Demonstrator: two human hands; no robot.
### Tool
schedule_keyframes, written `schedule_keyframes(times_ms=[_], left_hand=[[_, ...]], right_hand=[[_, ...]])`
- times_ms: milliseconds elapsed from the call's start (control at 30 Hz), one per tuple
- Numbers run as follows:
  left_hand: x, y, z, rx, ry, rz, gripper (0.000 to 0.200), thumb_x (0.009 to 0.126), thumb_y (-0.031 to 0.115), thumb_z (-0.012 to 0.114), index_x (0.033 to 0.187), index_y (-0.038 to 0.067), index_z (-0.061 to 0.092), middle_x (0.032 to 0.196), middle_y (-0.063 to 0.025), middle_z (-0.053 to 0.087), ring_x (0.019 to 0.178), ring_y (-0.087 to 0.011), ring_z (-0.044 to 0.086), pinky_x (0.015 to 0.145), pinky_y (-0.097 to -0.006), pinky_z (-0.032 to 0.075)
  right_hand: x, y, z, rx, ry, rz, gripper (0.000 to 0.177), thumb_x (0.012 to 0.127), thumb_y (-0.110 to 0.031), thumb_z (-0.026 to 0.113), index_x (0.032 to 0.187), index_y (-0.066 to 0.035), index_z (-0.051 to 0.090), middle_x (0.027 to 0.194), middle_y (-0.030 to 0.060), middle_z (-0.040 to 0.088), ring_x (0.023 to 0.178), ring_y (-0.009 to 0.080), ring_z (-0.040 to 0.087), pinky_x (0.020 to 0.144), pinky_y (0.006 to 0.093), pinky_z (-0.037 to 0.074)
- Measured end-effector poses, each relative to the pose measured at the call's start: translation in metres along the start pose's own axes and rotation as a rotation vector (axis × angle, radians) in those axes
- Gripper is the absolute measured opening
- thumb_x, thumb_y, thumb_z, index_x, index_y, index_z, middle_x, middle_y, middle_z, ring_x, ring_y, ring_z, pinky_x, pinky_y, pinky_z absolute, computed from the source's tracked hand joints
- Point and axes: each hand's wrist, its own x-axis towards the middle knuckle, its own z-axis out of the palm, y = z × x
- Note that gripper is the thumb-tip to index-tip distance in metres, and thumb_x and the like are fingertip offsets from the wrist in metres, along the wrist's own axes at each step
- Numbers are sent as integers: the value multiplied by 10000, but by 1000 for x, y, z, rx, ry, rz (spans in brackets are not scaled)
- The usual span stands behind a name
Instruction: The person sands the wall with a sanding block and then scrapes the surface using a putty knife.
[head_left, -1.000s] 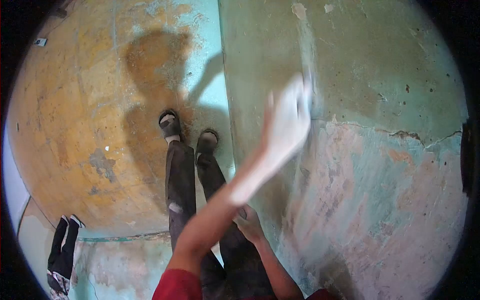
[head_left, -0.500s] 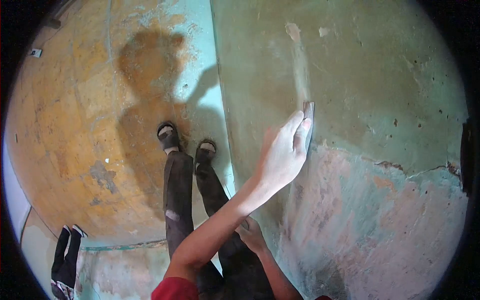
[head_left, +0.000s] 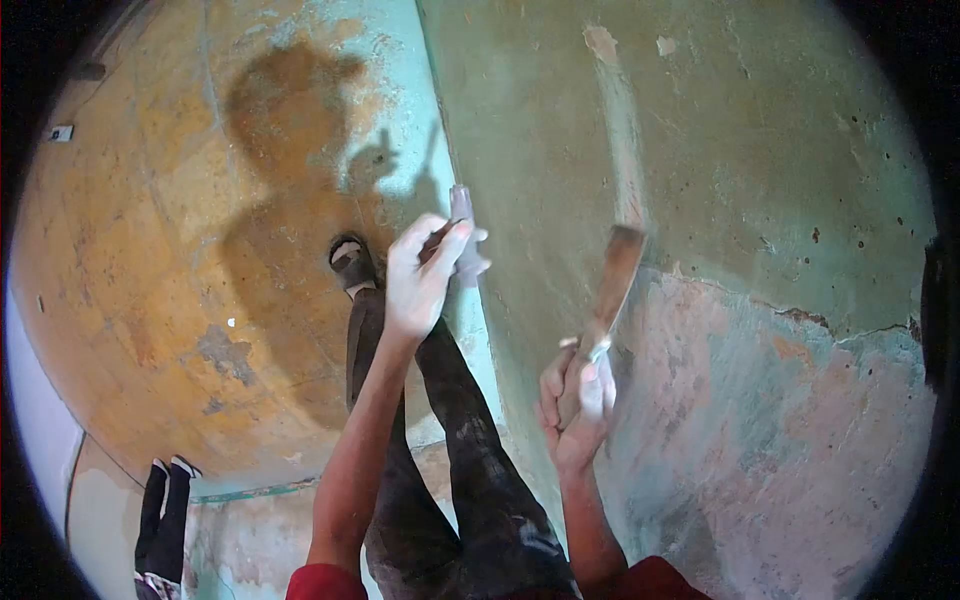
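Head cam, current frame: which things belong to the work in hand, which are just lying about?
In hand:
- long flat brown-bladed scraper, gripped by right hand
- small grey flat piece, held in left hand
- peeling green plastered wall

Lying about:
- small white object on orange stained floor
- another person's dark-trousered legs

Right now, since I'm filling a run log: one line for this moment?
left hand: holds small grey piece | right hand: holds scraper | scraper tip: at wall

Two hands, left hand [head_left: 420, 280] and right hand [head_left: 575, 410] — one scraper [head_left: 612, 270], one grey piece [head_left: 462, 235].
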Motion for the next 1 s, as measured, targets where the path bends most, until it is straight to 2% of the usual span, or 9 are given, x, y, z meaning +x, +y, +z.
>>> schedule_keyframes(times_ms=[267, 367, 433, 467, 500, 567, 600, 700, 1000], left_hand=[[5, 38, 28, -12, -121, 21, 287, 967, 209, 581, 1180, 40, 488, 968, -36, 494, 891, -118, 507, 827, -330, 487], [-2, 65, 57, 403, -188, 17, 233, 933, 169, 628, 1118, 27, 641, 884, 33, 593, 764, -41, 494, 676, -233, 412], [-6, 59, 71, 337, -202, 26, 198, 926, 174, 661, 1064, 36, 695, 813, 58, 608, 713, -23, 469, 629, -223, 377], [-9, 58, 78, 298, -207, 77, 211, 935, 174, 657, 1067, 13, 694, 862, 25, 604, 740, -37, 472, 654, -227, 396], [-14, 70, 82, 342, -262, 174, 318, 950, 170, 624, 1203, -22, 632, 1114, -98, 640, 938, -129, 596, 817, -280, 473], [-21, 73, 89, 414, -364, 284, 468, 965, 159, 582, 1373, -45, 477, 1431, -214, 470, 1276, -267, 513, 1038, -356, 414], [-22, 68, 89, 369, -475, 206, 577, 974, 167, 553, 1462, -43, 325, 1534, -236, 300, 1415, -325, 328, 1128, -392, 321], [-17, 69, 95, 454, -527, 349, 610, 980, 198, 550, 1473, -49, 289, 1515, -251, 327, 1387, -358, 370, 1111, -374, 339], [-4, 73, 100, 476, -506, 297, 537, 991, 266, 535, 1406, -43, 391, 1265, -324, 520, 1107, -440, 582, 901, -414, 476]], right_hand=[[12, -10, 37, 226, 160, -9, 453, 987, -440, 520, 1173, -30, 473, 689, 2, 434, 420, 31, 313, 346, 196, 228], [12, -10, 44, 242, 181, -2, 436, 989, -432, 521, 1173, -40, 475, 687, -3, 432, 422, 33, 319, 347, 193, 236], [13, -10, 47, 267, 190, 0, 425, 993, -418, 516, 1180, -39, 475, 692, -4, 443, 423, 33, 327, 348, 192, 244], [14, -10, 49, 293, 194, 3, 415, 998, -404, 512, 1188, -37, 475, 696, -6, 454, 424, 32, 335, 349, 192, 252], [14, -10, 50, 293, 194, 4, 415, 998, -404, 512, 1188, -37, 475, 696, -6, 454, 424, 32, 335, 349, 192, 252], [12, -7, 51, 292, 268, -2, 403, 1009, -376, 493, 1205, -25, 473, 717, -2, 498, 429, 35, 369, 355, 195, 284], [10, -6, 52, 293, 270, 0, 403, 1009, -376, 493, 1205, -25, 473, 717, -2, 498, 429, 35, 369, 355, 195, 284], [10, -4, 56, 160, 294, -54, 386, 1023, -340, 459, 1217, -7, 471, 737, 11, 546, 445, 46, 430, 375, 209, 335], [19, -16, 77, 247, 274, -29, 323, 1035, -337, 409, 1147, -43, 480, 713, 9, 526, 437, 58, 428, 377, 216, 327]])
